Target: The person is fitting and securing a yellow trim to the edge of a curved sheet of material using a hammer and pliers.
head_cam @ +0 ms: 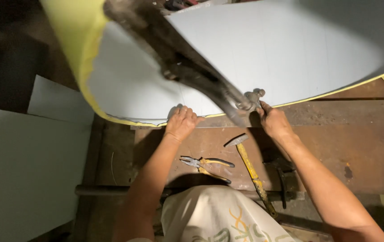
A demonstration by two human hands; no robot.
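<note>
Two hands | left hand (pixel 181 123) fingers flat on white sheet (pixel 263 54) edge | right hand (pixel 272 121) clenched round lever handle (pixel 251 99)

Rusty workbench (pixel 358 148) carries pliers (pixel 205 165), a hammer (pixel 250 168), seemingly a pale sheet (pixel 263 54).

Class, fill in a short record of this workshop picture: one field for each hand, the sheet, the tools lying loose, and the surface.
Left hand: pressed on the edge of the sheet
Right hand: gripping the shears' handle
Sheet: large, pale, curved, yellow-edged
Loose tools: pliers, hammer
Surface: rusty brown workbench
</note>
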